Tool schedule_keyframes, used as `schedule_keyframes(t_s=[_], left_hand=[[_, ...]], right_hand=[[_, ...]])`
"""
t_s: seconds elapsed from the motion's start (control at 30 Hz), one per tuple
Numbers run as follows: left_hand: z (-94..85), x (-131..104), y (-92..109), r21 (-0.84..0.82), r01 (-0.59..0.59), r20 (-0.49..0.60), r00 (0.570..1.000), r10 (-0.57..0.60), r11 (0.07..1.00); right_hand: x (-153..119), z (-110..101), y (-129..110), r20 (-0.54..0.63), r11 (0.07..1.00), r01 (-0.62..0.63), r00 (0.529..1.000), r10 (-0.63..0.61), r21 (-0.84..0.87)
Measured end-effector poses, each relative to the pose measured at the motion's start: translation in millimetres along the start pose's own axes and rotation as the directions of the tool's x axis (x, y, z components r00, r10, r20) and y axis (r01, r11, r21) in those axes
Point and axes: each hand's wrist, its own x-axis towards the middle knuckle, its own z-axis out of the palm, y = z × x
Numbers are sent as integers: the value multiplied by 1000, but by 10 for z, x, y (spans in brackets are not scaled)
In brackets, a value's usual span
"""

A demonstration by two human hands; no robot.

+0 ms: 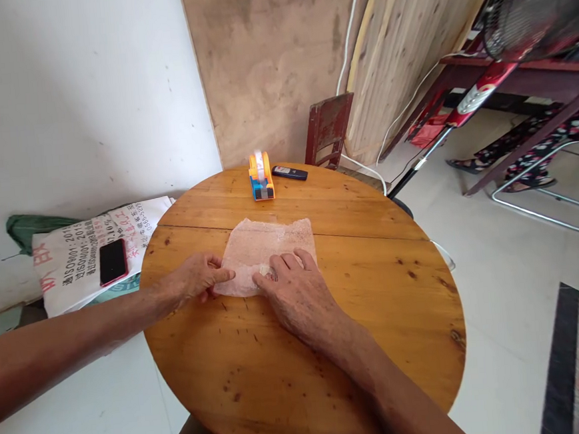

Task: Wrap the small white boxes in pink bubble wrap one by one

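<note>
A thin, translucent whitish sheet that looks like bubble wrap [265, 235] lies on the round wooden table. At its left edge, my left hand [201, 277] pinches the sheet between thumb and fingers. My right hand [298, 290] is over the near part of the sheet, palm down with fingers bent. Under its thumb and index finger shows a small pale, shiny thing [267, 271], mostly covered, so its kind is unclear. Beyond the sheet stands an orange and blue tape dispenser [261, 179] holding a tape roll.
A dark remote-like device [290, 173] lies beside the dispenser. The wooden table [376, 304] has a wooden chair [330, 127] behind it. At left, a phone [113, 261] rests on printed sacks [81, 240]. A standing fan [480, 95] and a seated person's legs [519, 145] are at right.
</note>
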Motion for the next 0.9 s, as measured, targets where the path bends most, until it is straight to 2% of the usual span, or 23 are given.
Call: schedule_keyframes(t_s=[0.27, 0.47, 0.57, 0.63, 0.7, 0.8, 0.9], left_hand=[[281, 17, 90, -335, -86, -26, 996, 83, 938], [483, 24, 220, -455, -79, 9, 996, 94, 887], [517, 28, 247, -396, -129, -10, 991, 136, 909], [499, 14, 280, -308, -156, 16, 985, 169, 939], [453, -13, 327, -206, -157, 107, 978, 181, 966], [381, -58, 389, -85, -202, 278, 935, 218, 976], [385, -84, 398, 68, -361, 302, 896, 326, 930]], right_hand=[[12, -5, 1, 5, 1000, 11, 1000, -11, 24], [-6, 19, 34, -52, 998, -7, 999, 11, 68], [-5, 4, 56, -50, 986, -48, 997, 57, 162], [-6, -2, 70, -47, 975, -64, 996, 76, 214], [-9, 2, 82, -47, 967, -71, 995, 85, 245], [-14, 27, 94, -66, 958, -74, 993, 95, 279], [-20, 58, 117, -83, 945, -77, 991, 108, 319]])
